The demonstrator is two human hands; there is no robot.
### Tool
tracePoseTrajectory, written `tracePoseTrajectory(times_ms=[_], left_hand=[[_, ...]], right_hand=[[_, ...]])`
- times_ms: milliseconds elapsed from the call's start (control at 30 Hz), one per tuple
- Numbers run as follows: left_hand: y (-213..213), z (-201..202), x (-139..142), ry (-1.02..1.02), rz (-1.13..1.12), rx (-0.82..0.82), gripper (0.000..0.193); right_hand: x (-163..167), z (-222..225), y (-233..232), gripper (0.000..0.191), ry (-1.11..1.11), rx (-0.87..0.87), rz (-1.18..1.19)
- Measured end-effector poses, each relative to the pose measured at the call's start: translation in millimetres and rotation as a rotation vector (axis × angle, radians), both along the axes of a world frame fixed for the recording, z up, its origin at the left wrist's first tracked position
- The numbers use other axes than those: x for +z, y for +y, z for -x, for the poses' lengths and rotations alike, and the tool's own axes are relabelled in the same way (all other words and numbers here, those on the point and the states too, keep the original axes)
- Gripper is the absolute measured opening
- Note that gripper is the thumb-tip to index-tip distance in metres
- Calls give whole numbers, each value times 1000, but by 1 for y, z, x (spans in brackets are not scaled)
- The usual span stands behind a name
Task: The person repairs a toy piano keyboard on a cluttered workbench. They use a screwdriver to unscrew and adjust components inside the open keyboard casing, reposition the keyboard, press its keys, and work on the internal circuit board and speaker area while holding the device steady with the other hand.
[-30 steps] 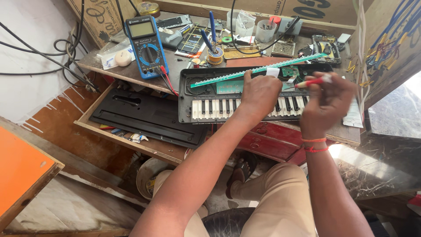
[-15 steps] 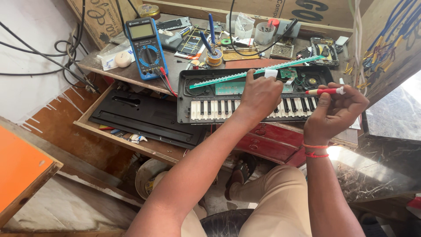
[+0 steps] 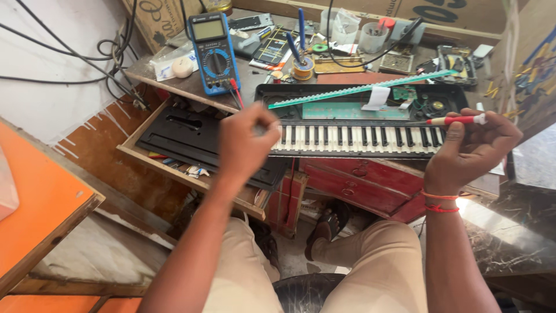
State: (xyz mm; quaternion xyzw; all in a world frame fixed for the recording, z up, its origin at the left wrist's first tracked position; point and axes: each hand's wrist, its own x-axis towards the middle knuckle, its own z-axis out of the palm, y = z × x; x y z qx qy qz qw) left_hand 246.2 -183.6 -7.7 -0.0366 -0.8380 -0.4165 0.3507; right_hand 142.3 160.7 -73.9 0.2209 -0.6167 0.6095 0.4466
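just beyond the right grip (image 3: 472, 148): opened keyboard (image 3: 359, 124) on bench | right pinches red screwdriver (image 3: 457, 120) level, tip toward exposed boards | left grip (image 3: 246, 142) fisted near keys, contents unclear

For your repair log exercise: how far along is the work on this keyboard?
Done: the keyboard is opened, its green circuit strip propped up and the black cover set in the drawer. In hand: the right hand holds a red-handled screwdriver; the left hand is a closed fist. Left: the cover is not yet refitted.
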Motion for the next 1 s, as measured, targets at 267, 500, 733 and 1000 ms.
tracePoseTrajectory(times_ms=[267, 500, 733, 1000], left_hand=[[-75, -68, -46, -501, 138, 105, 35], [-72, -52, -93, -679, 334, 236, 47], [-66, -47, -99, -648, 430, 298, 47], [-66, -52, -96, -655, 434, 292, 43]], right_hand=[[-13, 0, 4, 43, 11, 14, -51], [-26, 13, 9, 44, -10, 83, 20], [-29, 12, 11, 41, -16, 65, -23], [-32, 13, 11, 39, -11, 65, -24]])
